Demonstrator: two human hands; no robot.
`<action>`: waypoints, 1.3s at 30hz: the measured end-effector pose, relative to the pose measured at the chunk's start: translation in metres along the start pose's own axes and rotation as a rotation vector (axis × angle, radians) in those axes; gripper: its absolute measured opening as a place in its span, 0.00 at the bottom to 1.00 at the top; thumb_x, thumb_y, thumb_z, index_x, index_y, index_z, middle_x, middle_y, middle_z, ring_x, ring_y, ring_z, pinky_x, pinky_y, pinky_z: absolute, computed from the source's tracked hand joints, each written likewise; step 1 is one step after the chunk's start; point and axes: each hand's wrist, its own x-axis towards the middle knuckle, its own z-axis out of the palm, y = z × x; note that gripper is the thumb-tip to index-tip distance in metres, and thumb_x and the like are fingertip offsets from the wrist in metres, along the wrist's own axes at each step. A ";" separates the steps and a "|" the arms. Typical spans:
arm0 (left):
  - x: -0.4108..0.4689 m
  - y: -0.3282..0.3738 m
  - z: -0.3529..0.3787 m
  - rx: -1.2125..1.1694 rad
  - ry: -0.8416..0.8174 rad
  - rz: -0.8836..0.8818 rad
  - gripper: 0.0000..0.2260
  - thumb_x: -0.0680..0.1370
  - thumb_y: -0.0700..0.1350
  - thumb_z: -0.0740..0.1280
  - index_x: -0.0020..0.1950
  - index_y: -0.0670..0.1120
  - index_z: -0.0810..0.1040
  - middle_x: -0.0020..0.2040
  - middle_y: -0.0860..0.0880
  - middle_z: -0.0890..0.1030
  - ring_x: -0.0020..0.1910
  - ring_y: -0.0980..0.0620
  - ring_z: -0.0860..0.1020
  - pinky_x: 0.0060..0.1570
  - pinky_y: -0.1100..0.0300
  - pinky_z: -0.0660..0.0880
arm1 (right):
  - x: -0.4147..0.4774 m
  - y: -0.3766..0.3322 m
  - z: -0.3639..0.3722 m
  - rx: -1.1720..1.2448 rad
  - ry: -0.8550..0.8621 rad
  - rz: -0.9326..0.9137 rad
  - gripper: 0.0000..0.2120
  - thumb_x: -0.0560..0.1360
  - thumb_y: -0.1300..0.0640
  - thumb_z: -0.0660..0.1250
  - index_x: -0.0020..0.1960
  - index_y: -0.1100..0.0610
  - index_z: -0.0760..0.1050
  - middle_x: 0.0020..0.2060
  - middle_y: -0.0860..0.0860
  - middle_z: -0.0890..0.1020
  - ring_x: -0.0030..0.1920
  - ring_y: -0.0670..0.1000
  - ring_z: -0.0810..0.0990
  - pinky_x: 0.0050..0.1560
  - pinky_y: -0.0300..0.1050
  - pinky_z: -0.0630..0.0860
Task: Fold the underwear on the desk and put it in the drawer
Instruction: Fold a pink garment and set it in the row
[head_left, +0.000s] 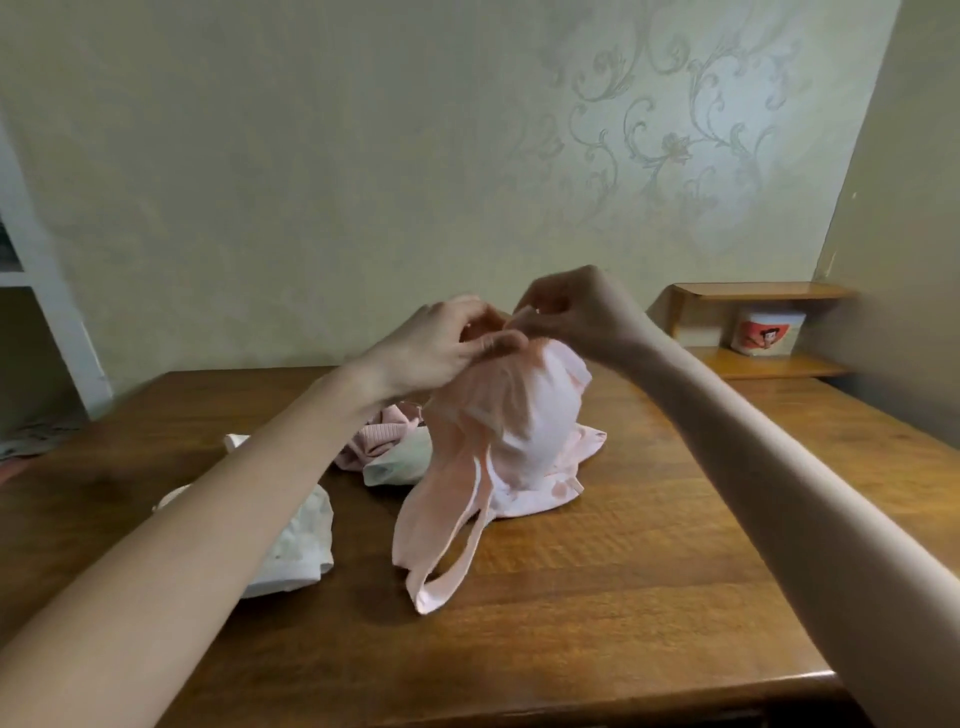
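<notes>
Nearest to the person, the brown wooden tabletop (623, 571) fills the lower part of the view, with both bare forearms reaching out over it. At about 8 o'clock from the middle of the tabletop lies a crumpled piece of white underwear (296, 545), partly hidden under the left forearm.

In the middle hangs a pink bra (509, 431), lifted by its top. Its lower edge rests on the wood, and a long strap (447, 571) loops down to 6 o'clock, its end lying flat on the tabletop.

Just behind the bra, toward 10 o'clock, a ribbed pink piece (379, 431) and a pale green piece (400, 462) lie bunched together, touching one another.

Above the bra the two hands meet. The left hand (436, 348) has its fingers (498, 340) curled and clamped on the top of the bra from the 9 o'clock side. The right hand (576, 312) pinches the same top edge from 3 o'clock, fingertips pressed together on the cloth. The hands are a little blurred, so the exact hold of each finger is hard to make out.

Further off, at 2 o'clock, a small wooden shelf (763, 291) stands against the wall, with a white tub (768, 332) on its lower board. Behind everything runs a pale wall (311, 156) with scrolled wallpaper.
</notes>
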 end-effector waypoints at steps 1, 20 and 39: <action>0.001 0.002 0.000 0.002 0.017 -0.024 0.25 0.68 0.59 0.69 0.56 0.43 0.79 0.50 0.49 0.78 0.50 0.52 0.76 0.43 0.75 0.68 | 0.004 -0.001 0.003 -0.038 0.043 -0.027 0.04 0.69 0.52 0.73 0.41 0.52 0.83 0.34 0.49 0.75 0.38 0.48 0.74 0.38 0.43 0.68; -0.015 -0.034 -0.013 -0.554 -0.090 -0.214 0.16 0.70 0.43 0.71 0.53 0.35 0.77 0.47 0.41 0.80 0.46 0.47 0.78 0.48 0.55 0.75 | -0.002 0.008 0.007 0.440 -0.005 0.144 0.11 0.65 0.58 0.77 0.32 0.61 0.76 0.28 0.52 0.74 0.32 0.46 0.71 0.33 0.41 0.65; -0.063 -0.092 -0.005 -0.786 -0.259 -0.608 0.20 0.76 0.56 0.62 0.62 0.45 0.74 0.55 0.38 0.82 0.54 0.44 0.81 0.48 0.53 0.78 | -0.003 0.081 0.015 1.186 0.046 0.595 0.13 0.65 0.60 0.71 0.48 0.61 0.75 0.45 0.56 0.80 0.44 0.54 0.79 0.49 0.47 0.75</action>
